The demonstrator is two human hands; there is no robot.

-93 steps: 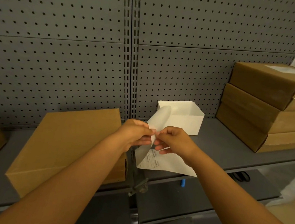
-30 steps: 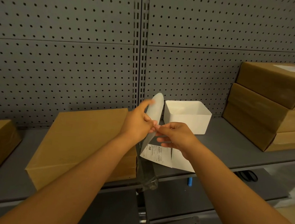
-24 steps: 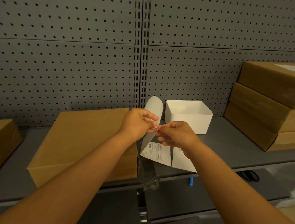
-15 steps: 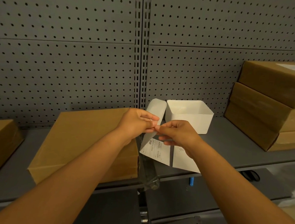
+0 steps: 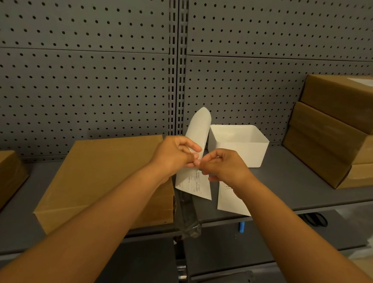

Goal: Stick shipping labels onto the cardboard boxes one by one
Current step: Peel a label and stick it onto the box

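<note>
Shipping label (image 5: 195, 184), pinched between my left hand (image 5: 174, 155) and right hand (image 5: 224, 167) above the shelf edge, backing sheet (image 5: 198, 128) partly peeled. Top box of the right stack (image 5: 350, 100) already bears a label; the nearest cardboard box (image 5: 105, 178) is bare and, I judge, next.
</note>
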